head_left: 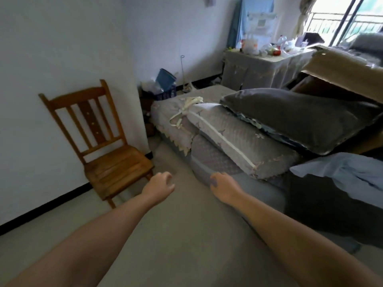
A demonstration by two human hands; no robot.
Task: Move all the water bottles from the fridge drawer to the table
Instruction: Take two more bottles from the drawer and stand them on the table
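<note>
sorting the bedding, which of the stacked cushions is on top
The dark grey cushion is on top. It is plain and the darkest, and it rests on the lighter quilted cushion with the white strip, which in turn lies on the bed.

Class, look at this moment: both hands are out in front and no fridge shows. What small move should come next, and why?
Probably a turn or a few steps to find the fridge. The left hand and right hand hold nothing, fingers loosely curled, and the view shows only a wooden chair, piled cushions and a cluttered table far off.
</note>
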